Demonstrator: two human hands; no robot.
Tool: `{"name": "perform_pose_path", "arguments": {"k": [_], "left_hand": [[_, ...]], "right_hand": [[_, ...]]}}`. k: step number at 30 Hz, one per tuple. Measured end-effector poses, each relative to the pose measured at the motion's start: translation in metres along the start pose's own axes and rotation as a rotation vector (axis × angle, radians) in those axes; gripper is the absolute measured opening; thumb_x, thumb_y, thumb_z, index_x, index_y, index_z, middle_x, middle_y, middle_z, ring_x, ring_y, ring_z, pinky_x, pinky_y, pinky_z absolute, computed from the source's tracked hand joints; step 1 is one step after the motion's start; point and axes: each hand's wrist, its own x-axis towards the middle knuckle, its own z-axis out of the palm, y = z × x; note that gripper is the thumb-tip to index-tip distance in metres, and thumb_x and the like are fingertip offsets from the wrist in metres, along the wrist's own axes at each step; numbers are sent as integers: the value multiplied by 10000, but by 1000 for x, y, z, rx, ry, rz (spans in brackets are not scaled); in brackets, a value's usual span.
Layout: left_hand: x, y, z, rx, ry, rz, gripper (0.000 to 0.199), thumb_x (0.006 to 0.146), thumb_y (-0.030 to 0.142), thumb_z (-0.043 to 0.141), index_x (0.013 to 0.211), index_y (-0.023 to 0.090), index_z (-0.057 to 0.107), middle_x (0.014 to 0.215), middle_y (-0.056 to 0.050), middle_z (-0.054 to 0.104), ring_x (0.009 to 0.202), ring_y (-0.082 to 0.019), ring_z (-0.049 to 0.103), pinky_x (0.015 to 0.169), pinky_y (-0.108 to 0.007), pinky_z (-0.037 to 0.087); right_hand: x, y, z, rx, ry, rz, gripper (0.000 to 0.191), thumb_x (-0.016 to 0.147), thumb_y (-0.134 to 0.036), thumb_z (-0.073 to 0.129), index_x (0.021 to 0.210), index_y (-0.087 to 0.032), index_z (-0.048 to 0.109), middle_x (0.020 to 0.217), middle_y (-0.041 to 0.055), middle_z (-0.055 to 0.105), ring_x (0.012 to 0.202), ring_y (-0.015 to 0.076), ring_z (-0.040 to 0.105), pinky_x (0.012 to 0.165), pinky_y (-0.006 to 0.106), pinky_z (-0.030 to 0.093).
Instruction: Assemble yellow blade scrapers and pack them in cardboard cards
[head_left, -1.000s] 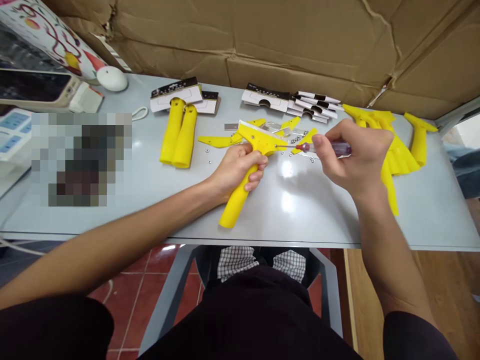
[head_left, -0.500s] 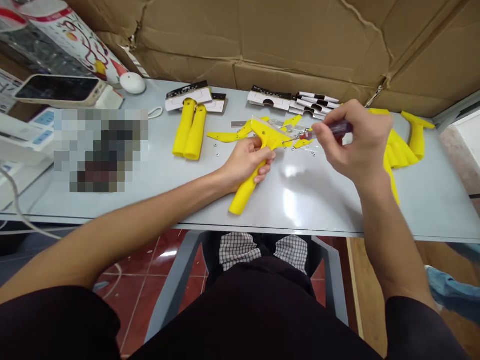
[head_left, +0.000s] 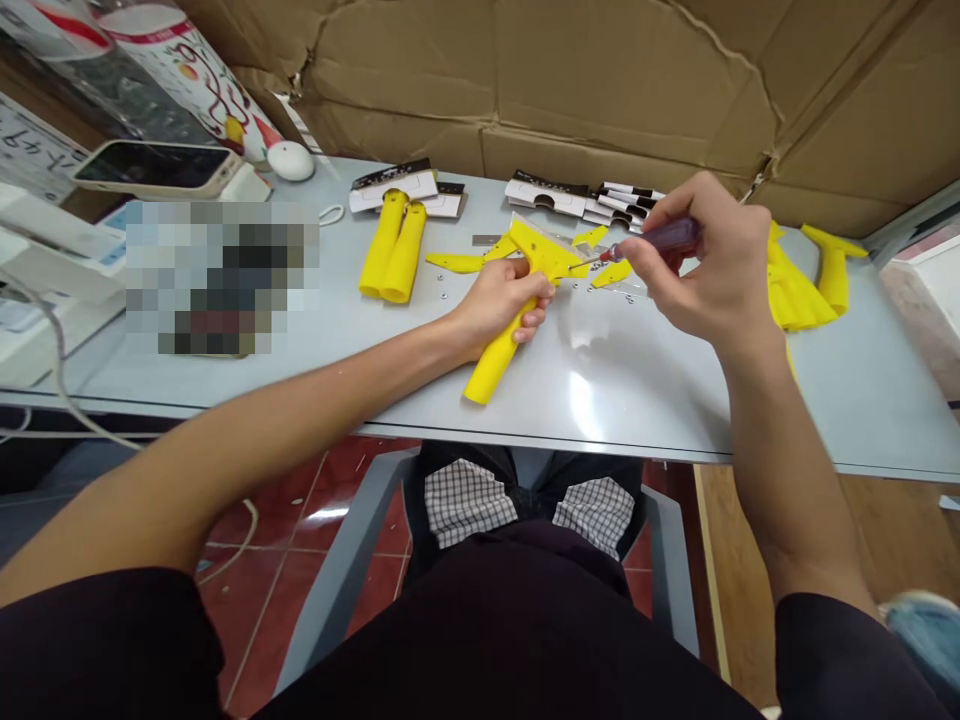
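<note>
My left hand (head_left: 506,305) is closed round the handle of a yellow T-shaped scraper (head_left: 491,368), its wide head pointing away from me. In my right hand (head_left: 705,275) is a screwdriver (head_left: 673,237) with a dark red handle. The screwdriver's tip meets the right side of the scraper's head, near its edge. A clear strip shows along the head's far edge. Around the head lie flat yellow pieces (head_left: 456,262), a metal blade (head_left: 486,240) and small nuts (head_left: 443,296). Whether a screw sits under the tip is too small to tell.
Two yellow handles (head_left: 403,255) lie left, near black-and-white cards (head_left: 394,187). More cards (head_left: 546,195) lie at the back, and more yellow scrapers (head_left: 829,270) at the right. A phone (head_left: 157,165) and a white mouse (head_left: 291,161) are far left. Cardboard (head_left: 562,80) walls the back.
The view has shifted slightly, so the table's things appear further right and a little higher. Both hands keep their hold, with the screwdriver tip still on the scraper's head.
</note>
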Motion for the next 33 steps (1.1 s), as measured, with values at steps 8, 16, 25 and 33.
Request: {"name": "perform_pose_path", "arguments": {"k": [8, 16, 25, 33], "left_hand": [[-3, 1, 3, -14, -2, -14, 246, 712, 139, 702, 776, 221, 479, 603, 61, 532, 406, -47, 414, 328, -184, 304], [-1, 2, 3, -62, 11, 11, 201, 699, 115, 703, 756, 192, 526, 642, 42, 547, 419, -44, 430, 321, -183, 295], [-4, 3, 5, -6, 25, -19, 204, 714, 97, 687, 749, 199, 514, 602, 46, 540, 395, -50, 427, 320, -187, 310], [-3, 3, 6, -19, 34, -17, 203, 722, 90, 684, 755, 197, 515, 615, 46, 533, 423, -53, 437, 328, -182, 317]], "right_hand": [[2, 7, -7, -112, 54, -1, 469, 969, -692, 667, 720, -318, 533, 580, 5, 631, 585, 211, 574, 590, 397, 455], [-1, 0, -10, -52, -99, -100, 126, 950, -421, 720, 895, -322, 665, 786, -1, 751, 633, 225, 659, 629, 425, 530], [1, 5, -15, -133, -48, -50, 183, 933, -415, 762, 796, -303, 716, 601, -4, 669, 522, 216, 594, 592, 427, 477], [0, -4, -19, -234, -213, 95, 278, 1002, -526, 641, 996, -276, 764, 759, 66, 760, 760, 292, 720, 746, 420, 509]]}}
